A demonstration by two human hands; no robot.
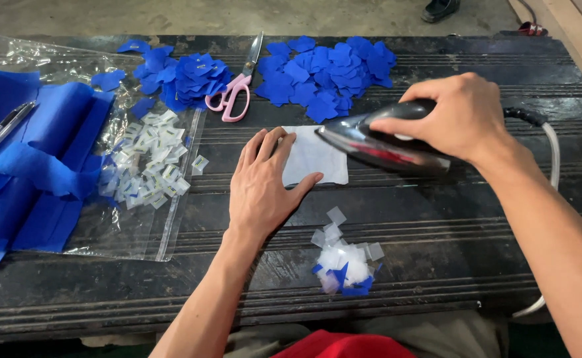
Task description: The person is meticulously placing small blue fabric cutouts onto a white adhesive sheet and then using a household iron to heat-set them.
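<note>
"Any room to move on that bench?"

"Bare dark table (437,225) right of the scrap heap (345,260). Behind the white patch (314,156), pink scissors (236,93) and blue cut pieces (327,69) block it; the plastic bag (138,219) crowds the left."

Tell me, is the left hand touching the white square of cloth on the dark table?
Touching. The head view shows the left hand lying flat with its fingers overlapping the white cloth square's left edge.
</note>
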